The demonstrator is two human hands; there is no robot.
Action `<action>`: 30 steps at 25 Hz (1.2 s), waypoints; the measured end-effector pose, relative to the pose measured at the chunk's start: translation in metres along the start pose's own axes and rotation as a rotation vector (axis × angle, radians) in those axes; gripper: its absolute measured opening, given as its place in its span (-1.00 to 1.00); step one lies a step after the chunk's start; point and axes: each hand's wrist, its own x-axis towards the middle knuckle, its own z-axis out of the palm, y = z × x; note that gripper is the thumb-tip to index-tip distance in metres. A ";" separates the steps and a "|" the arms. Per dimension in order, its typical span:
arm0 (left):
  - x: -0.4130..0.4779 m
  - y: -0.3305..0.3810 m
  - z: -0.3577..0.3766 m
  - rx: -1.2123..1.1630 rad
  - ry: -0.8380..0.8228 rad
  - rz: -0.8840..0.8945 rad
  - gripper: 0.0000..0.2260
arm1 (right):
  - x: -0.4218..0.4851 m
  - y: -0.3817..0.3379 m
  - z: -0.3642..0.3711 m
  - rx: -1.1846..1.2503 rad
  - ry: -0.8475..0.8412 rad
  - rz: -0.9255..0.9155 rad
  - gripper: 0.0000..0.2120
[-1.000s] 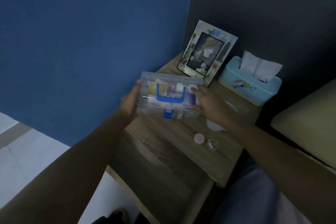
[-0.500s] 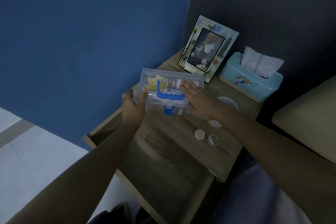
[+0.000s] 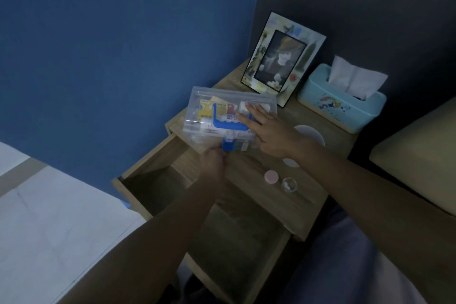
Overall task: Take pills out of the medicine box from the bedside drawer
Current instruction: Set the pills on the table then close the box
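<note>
The clear medicine box (image 3: 212, 108) with a blue handle stands on the left part of the bedside table top (image 3: 251, 170), packets and bottles visible inside. My right hand (image 3: 269, 131) lies flat on the right half of its lid, fingers spread. My left hand (image 3: 213, 163) is at the box's front side, fingers pinched on the blue latch (image 3: 228, 146). Below the table top, the wooden drawer (image 3: 170, 180) is pulled out and looks dark inside.
A pink cap (image 3: 271, 177) and a small clear cup (image 3: 289, 184) sit near the table's front edge. White round coasters (image 3: 311, 134) lie behind my right wrist. A picture frame (image 3: 283, 57) and a light-blue tissue box (image 3: 340, 106) stand at the back. A bed edge (image 3: 419, 155) is at right.
The box, held in the air between both hands before, now rests on the table top. My left hand moved from its left end to the front latch; my right hand slid onto the lid.
</note>
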 end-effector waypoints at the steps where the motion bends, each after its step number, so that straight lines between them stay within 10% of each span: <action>1: 0.000 0.001 0.001 -0.154 -0.013 -0.045 -0.71 | 0.000 0.000 0.000 -0.003 0.002 -0.001 -0.39; 6: -0.004 -0.003 0.003 -0.547 -0.011 -0.090 -0.67 | 0.000 0.000 0.002 0.017 0.034 0.000 -0.45; 13: -0.003 -0.009 -0.011 -0.320 -0.065 0.053 -0.93 | 0.001 -0.005 0.003 0.135 0.150 0.025 -0.55; 30: 0.006 0.005 -0.013 0.000 -0.021 0.115 -0.79 | 0.006 -0.020 0.009 0.071 0.308 0.137 -0.44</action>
